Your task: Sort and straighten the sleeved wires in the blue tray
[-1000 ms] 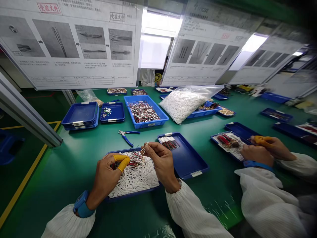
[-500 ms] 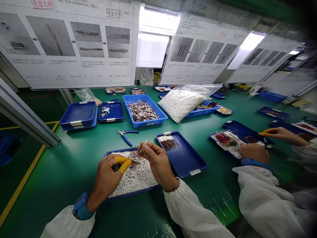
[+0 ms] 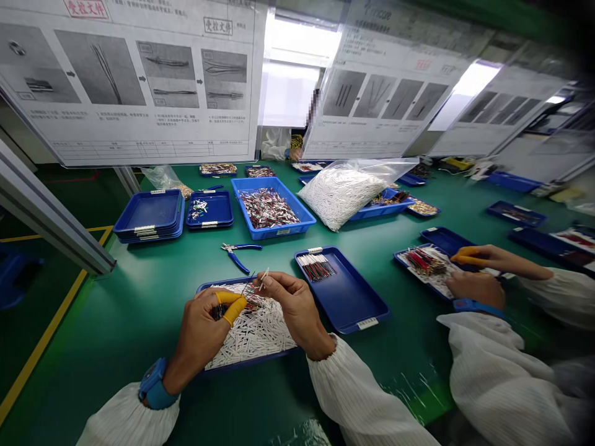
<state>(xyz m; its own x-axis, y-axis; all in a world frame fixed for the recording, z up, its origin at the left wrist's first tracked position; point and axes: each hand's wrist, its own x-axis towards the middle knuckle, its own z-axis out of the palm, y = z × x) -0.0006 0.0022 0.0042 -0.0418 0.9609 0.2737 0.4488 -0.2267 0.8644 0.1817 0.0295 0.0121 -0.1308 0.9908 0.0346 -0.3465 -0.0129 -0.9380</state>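
At lower centre, above a shallow blue plastic tray (image 3: 242, 365) heaped with white tubes, the left hand (image 3: 204, 331) curls closed around a bundle of thin red and black wires (image 3: 217, 311), while the right hand (image 3: 292, 306) pinches a slim white tube (image 3: 264, 277) just beyond.

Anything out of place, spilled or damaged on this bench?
Nothing looks spilled or damaged. The clear bag of white tubes slumps over the edge of a blue tray, and the pliers lie loose on the green table, outside any tray. The left hand grips wires; the right hand pinches a white tube.
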